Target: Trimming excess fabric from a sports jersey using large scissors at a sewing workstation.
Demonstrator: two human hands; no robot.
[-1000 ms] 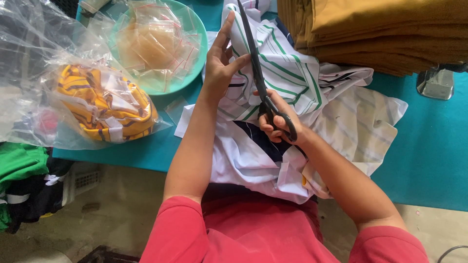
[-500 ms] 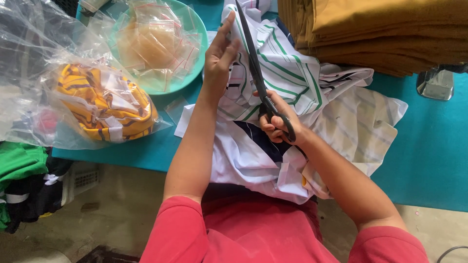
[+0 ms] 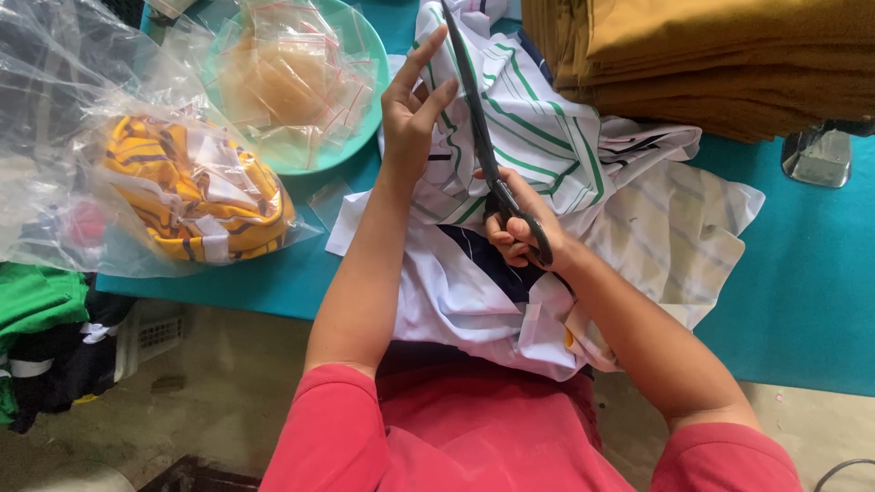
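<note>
My right hand (image 3: 521,228) grips the black handles of long scissors (image 3: 474,118), whose blades point away from me over a white garment with green and dark stripes (image 3: 547,137). My left hand (image 3: 412,109) is raised just left of the blades, fingers spread and partly curled, resting near the striped cloth and holding nothing that I can see. The garment lies bunched across the teal table (image 3: 802,273) and hangs over its near edge onto my lap.
A green bowl (image 3: 369,55) holds small clear zip bags. Left of it lies a clear plastic bag with yellow striped cloth (image 3: 191,191). Folded mustard fabric (image 3: 711,55) is stacked at the back right. A metal machine foot (image 3: 820,155) stands right. Green and black clothes (image 3: 36,319) lie below left.
My left hand has lifted slightly and its fingers have spread beside the scissor blades. The right hand and scissors have hardly moved.
</note>
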